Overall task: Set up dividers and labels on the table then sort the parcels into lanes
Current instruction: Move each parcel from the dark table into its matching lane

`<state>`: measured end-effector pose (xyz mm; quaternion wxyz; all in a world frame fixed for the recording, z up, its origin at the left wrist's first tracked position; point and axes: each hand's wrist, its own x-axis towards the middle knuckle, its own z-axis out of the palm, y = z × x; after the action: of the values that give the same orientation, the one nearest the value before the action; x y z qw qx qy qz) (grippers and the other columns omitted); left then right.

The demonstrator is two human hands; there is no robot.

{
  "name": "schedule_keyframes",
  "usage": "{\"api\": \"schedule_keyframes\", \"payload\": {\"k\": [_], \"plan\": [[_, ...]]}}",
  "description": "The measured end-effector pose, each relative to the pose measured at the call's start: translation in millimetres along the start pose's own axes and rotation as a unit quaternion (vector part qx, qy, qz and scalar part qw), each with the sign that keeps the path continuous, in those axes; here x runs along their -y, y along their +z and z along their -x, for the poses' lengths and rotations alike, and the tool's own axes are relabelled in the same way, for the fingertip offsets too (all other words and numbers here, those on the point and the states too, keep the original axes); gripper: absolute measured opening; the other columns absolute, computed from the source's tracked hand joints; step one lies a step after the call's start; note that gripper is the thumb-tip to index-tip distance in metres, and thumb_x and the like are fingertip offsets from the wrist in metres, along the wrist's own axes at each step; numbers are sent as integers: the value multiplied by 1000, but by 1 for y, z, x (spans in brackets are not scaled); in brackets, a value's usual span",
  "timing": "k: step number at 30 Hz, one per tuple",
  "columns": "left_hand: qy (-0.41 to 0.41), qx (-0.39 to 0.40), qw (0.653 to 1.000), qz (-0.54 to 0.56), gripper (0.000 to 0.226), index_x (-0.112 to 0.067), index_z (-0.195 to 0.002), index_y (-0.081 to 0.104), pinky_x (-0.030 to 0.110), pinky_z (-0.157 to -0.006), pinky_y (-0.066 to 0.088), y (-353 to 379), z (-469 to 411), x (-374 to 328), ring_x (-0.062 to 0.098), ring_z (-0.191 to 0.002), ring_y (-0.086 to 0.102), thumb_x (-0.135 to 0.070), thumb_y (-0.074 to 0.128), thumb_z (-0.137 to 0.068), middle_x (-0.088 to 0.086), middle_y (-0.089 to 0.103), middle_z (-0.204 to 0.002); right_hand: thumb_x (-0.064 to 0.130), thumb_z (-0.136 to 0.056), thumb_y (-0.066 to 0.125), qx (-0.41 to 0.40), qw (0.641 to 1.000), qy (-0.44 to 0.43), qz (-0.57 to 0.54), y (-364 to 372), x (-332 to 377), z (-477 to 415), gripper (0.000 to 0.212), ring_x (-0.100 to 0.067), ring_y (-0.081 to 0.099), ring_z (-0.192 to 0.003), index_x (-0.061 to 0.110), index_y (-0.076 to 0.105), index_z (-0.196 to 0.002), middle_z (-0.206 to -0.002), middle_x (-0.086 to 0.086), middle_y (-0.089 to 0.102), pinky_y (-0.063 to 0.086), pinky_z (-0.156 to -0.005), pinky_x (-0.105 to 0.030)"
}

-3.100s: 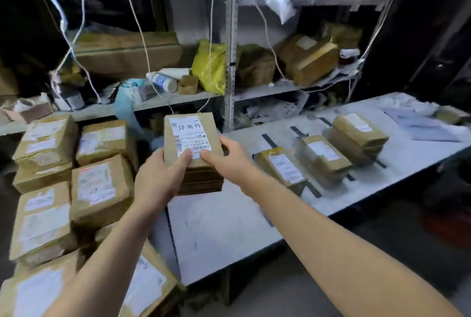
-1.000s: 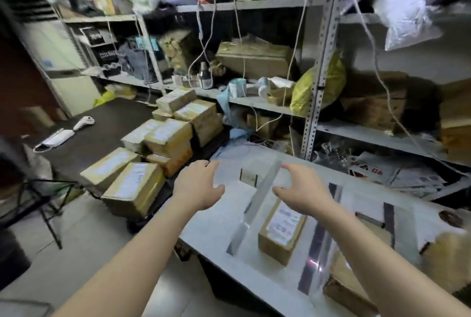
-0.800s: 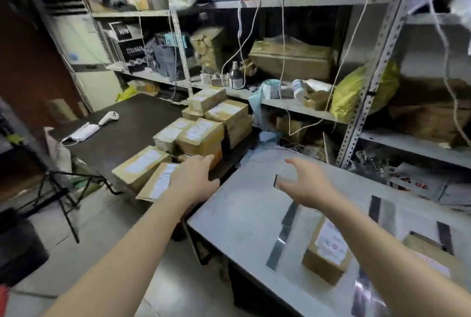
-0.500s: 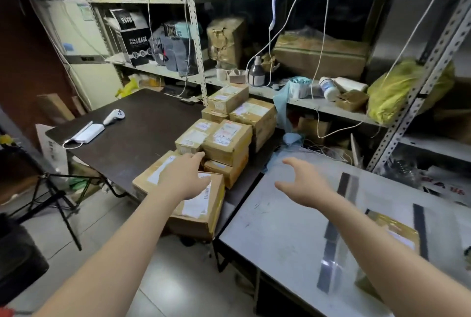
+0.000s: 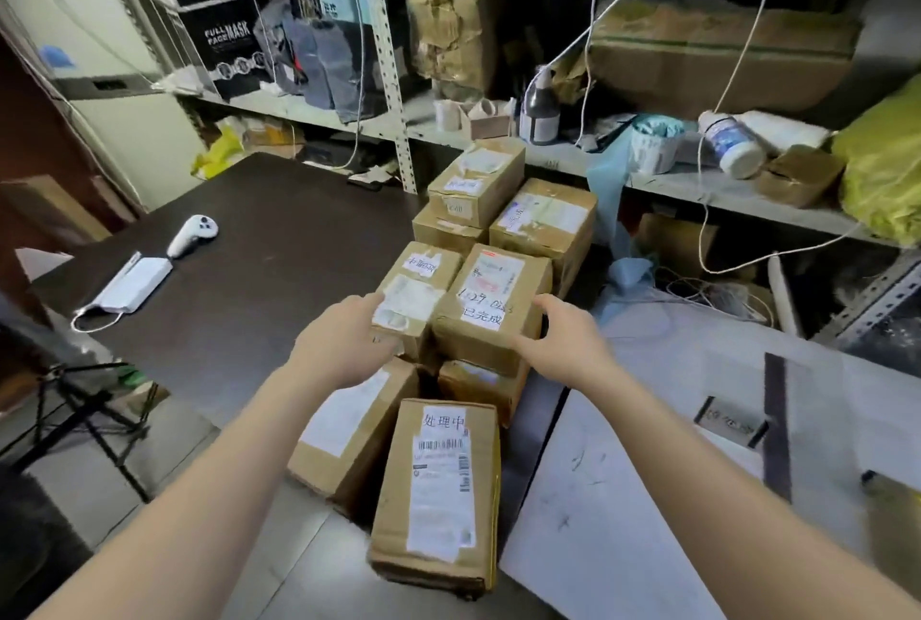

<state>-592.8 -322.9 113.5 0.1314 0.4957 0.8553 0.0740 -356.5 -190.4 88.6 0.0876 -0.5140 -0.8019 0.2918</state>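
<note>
- Landmark: the parcel with handwriting and a white label [image 5: 491, 305] sits on top of the stack of brown parcels at the right edge of the dark surface [image 5: 259, 270].
- The left hand [image 5: 344, 345] is spread open, fingers loosely extended, on the near left side of that parcel. Its fingertips lie over the smaller taped parcel [image 5: 416, 293] just left of the landmark; whether they press on it I cannot tell. It grasps nothing.
- The right hand [image 5: 563, 340] is also open, fingers apart and slightly curled, at the landmark parcel's right near corner, touching or almost touching its edge. It has closed on nothing.
- Behind the landmark, 2 more parcels [image 5: 543, 221] stand against the shelf.
- In front of it, nearer the camera, lies a long parcel with a barcode label [image 5: 441, 495], and beside that on the left another brown parcel [image 5: 349, 430].
- To the right of the landmark is the pale surface [image 5: 623, 495], with a dark divider strip [image 5: 776, 425] lying on it.
- Far left of the landmark, a white controller [image 5: 192, 233] and a white face mask [image 5: 130, 285] lie on the dark surface.
</note>
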Motion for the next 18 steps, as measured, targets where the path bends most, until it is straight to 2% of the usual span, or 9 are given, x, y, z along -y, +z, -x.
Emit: {"api": "schedule_keyframes", "payload": {"k": [3, 6, 7, 9, 11, 14, 16, 18], "plan": [[8, 3, 999, 37, 65, -24, -154, 39, 41, -102, 49, 7, -46, -4, 23, -129, 55, -45, 56, -94, -1, 50, -151, 44, -88, 68, -7, 999, 47, -16, 11, 6, -32, 67, -26, 57, -124, 22, 46, -147, -141, -1, 58, 51, -88, -37], [5, 34, 993, 117, 60, -21, -151, 43, 32, -89, 49, 24, -79, -17, 22, -114, 63, -45, 56, -97, -1, 58, -139, 46, -84, 69, -18, 994, 89, -58, 21, 13, -49, 55, -24, 64, -111, 24, 57, -133, -126, 1, 68, 55, -87, -37], [10, 47, 989, 139, 54, -22, -145, 49, 31, -87, 48, 31, -88, -22, 21, -109, 63, -44, 56, -97, -1, 61, -131, 49, -82, 68, -27, 991, 105, -74, 26, 13, -53, 55, -24, 65, -110, 25, 58, -131, -125, 2, 69, 56, -89, -39], [27, 64, 983, 168, 28, -21, -115, 57, 33, -85, 48, 45, -106, -33, 20, -99, 61, -42, 58, -96, -2, 62, -111, 55, -79, 66, -49, 983, 144, -104, 38, 8, -62, 58, -23, 66, -109, 27, 59, -129, -123, 3, 70, 58, -89, -42], [55, 73, 977, 194, 28, -14, -101, 61, 34, -81, 52, 56, -121, -40, 22, -95, 62, -41, 62, -94, 0, 63, -105, 56, -84, 66, -58, 975, 176, -121, 48, 10, -64, 54, -23, 66, -108, 24, 62, -127, -122, 2, 70, 58, -88, -41], [93, 83, 977, 174, 37, -11, -113, 61, 37, -90, 49, 68, -137, -45, 28, -110, 54, -43, 63, -93, 9, 51, -122, 48, -95, 64, -74, 962, 216, -148, 55, 23, -59, 52, -23, 63, -115, 18, 58, -137, -130, 1, 66, 51, -88, -31], [110, 95, 972, 183, 39, -12, -118, 56, 33, -89, 44, 73, -142, -43, 28, -115, 51, -42, 63, -94, 9, 45, -127, 41, -99, 63, -87, 953, 238, -165, 59, 28, -57, 55, -22, 60, -119, 13, 52, -145, -132, 0, 63, 45, -88, -28], [130, 96, 968, 191, 43, -13, -125, 52, 30, -85, 39, 74, -142, -41, 27, -117, 50, -41, 63, -95, 8, 44, -130, 36, -99, 63, -102, 943, 253, -190, 62, 34, -54, 50, -17, 61, -109, 13, 55, -142, -121, 6, 63, 47, -91, -27]]}}
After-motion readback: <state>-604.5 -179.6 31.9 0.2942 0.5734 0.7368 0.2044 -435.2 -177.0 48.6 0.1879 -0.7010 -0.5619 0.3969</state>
